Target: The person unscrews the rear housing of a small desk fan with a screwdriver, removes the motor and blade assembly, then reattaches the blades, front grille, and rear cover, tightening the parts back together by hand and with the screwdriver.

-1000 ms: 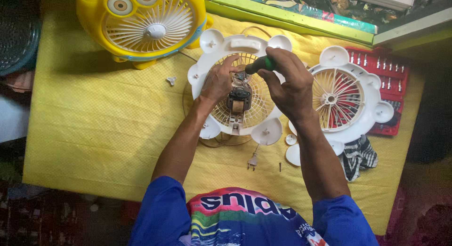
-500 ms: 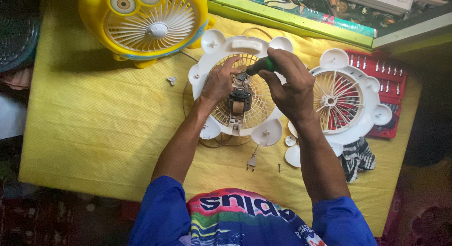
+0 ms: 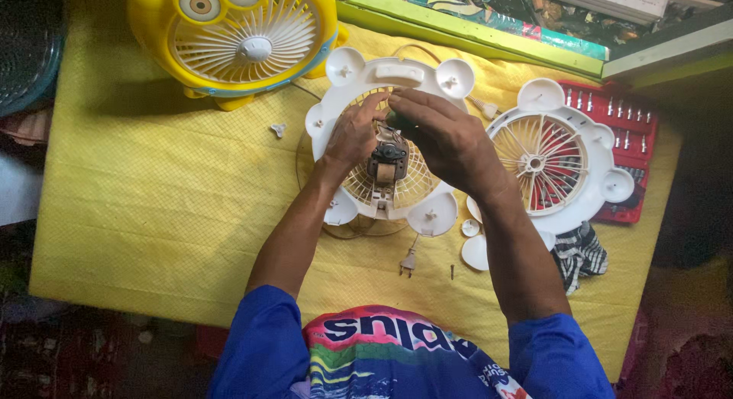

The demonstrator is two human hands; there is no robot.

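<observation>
A white fan housing (image 3: 345, 69) with round ears lies face down on the yellow cloth. A small brown motor (image 3: 387, 164) sits at the middle of its grille. My left hand (image 3: 350, 137) grips the grille just left of the motor. My right hand (image 3: 447, 139) is closed over a dark green screwdriver handle (image 3: 395, 124), of which only a sliver shows. It hovers right above the motor, fingertips close to my left thumb. The screwdriver's tip is hidden under the hands.
A second white fan grille (image 3: 544, 161) lies to the right on a red bit set (image 3: 630, 135). A yellow fan (image 3: 237, 40) stands at the back left. A plug (image 3: 408, 262), a screw (image 3: 452, 272), white caps (image 3: 474, 252), a striped cloth (image 3: 580, 250) and a small white part (image 3: 279, 129) lie on the cloth.
My right hand has dropped lower over the motor, and the green handle that stuck out before is now mostly covered. My left hand stays on the grille.
</observation>
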